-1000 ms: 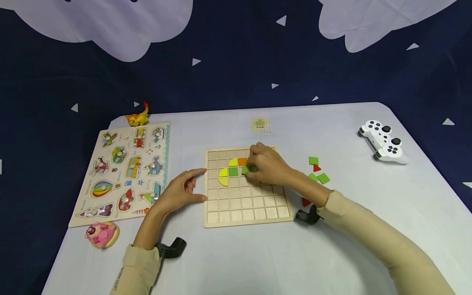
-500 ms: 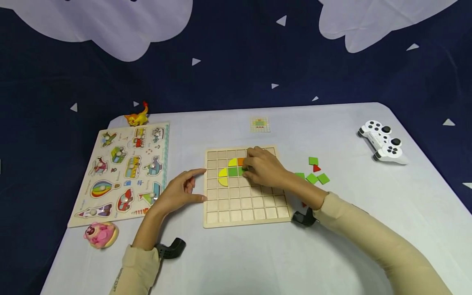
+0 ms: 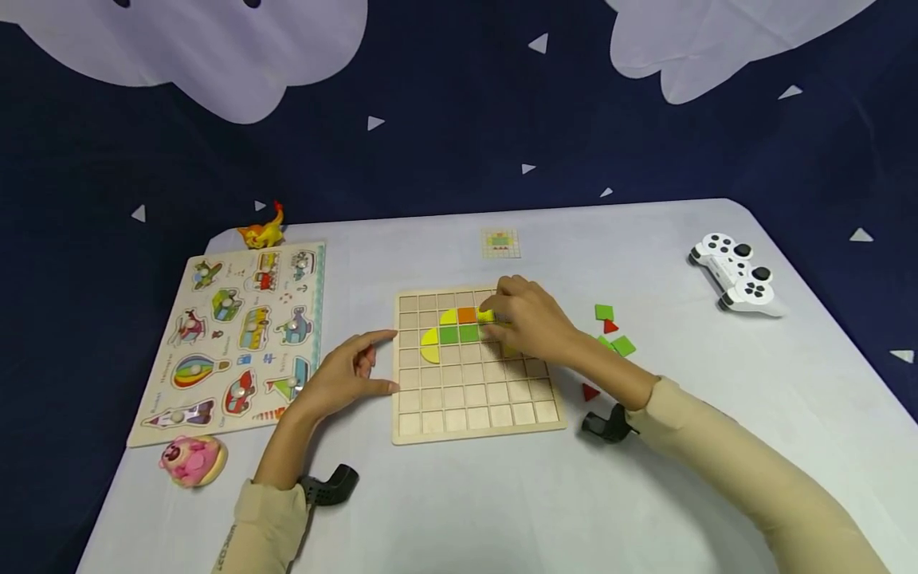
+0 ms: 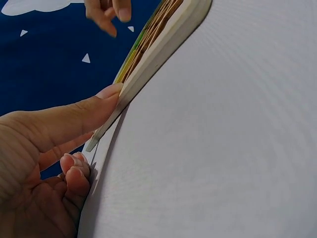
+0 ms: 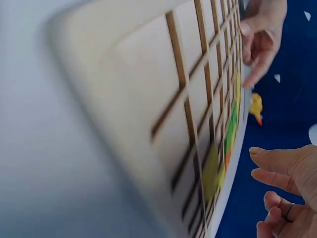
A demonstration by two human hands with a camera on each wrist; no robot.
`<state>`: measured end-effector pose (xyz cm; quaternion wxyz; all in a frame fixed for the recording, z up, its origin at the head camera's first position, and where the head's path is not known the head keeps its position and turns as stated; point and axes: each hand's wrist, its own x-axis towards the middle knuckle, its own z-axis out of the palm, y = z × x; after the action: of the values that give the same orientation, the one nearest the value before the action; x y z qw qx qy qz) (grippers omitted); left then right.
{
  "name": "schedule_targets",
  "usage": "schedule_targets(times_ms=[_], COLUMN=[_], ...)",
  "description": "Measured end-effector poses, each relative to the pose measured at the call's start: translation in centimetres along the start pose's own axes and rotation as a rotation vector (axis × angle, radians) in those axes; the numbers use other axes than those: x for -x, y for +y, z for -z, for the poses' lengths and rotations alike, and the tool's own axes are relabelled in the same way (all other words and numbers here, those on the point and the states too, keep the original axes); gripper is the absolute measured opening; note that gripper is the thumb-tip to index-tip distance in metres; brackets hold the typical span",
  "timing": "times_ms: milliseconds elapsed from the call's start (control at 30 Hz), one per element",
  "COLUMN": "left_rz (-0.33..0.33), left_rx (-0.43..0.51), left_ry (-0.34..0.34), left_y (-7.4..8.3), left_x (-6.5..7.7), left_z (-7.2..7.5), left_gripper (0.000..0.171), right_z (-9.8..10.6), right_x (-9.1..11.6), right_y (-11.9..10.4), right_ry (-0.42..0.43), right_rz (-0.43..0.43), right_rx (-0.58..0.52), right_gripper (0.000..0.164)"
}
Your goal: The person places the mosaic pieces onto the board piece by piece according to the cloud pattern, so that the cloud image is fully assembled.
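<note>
A wooden grid board (image 3: 479, 414) lies in the middle of the table, with flat coloured pieces in its cells. Two green squares sit side by side, the right one (image 3: 469, 333) just left of my right hand (image 3: 534, 323). An orange square (image 3: 467, 315) and yellow pieces (image 3: 430, 346) adjoin them. In the right wrist view, my right thumb and index finger reach out with nothing between them; that hand covers part of the board in the head view. My left hand (image 3: 344, 373) rests its straight index finger and thumb against the board's left edge, other fingers bent.
Right of the board lie loose green squares (image 3: 623, 345) and red triangles (image 3: 590, 391). A small pattern card (image 3: 500, 243) is behind it. A picture puzzle (image 3: 237, 335), pink bear figure (image 3: 194, 461) and orange-yellow figure (image 3: 264, 231) are at left, a white game controller (image 3: 737, 275) at right.
My right hand has set the green square into its cell beside the other and let go, lifting slightly away. The left hand stays at the board's edge.
</note>
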<state>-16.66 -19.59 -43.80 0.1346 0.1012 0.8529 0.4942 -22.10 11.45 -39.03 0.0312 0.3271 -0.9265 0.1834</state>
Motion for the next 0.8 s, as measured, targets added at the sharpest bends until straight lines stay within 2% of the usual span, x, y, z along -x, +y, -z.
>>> schedule_targets(times_ms=[167,433,600,800], left_rz=[0.004,0.005,0.01,0.003], left_rx=[-0.001,0.006,0.005,0.002], left_ry=[0.005,0.003,0.004,0.001], left_y=[-0.1,-0.3,-0.3,-0.2], left_x=[0.0,0.0,0.0,0.0], left_z=[0.1,0.1,0.0,0.0], left_gripper=[0.079,0.079,0.079,0.078], right_z=[2.1,3.9,4.6,4.8], right_x=[1.8,5.7,7.4,8.5], right_y=[3.3,8.5,10.0,11.0], right_ry=[0.039,-0.011,-0.029,-0.028], right_rz=[-0.045,-0.2,-0.263,-0.302], right_rx=[0.031,0.115,0.138,0.148], right_gripper=[0.024,0.028,0.032,0.03])
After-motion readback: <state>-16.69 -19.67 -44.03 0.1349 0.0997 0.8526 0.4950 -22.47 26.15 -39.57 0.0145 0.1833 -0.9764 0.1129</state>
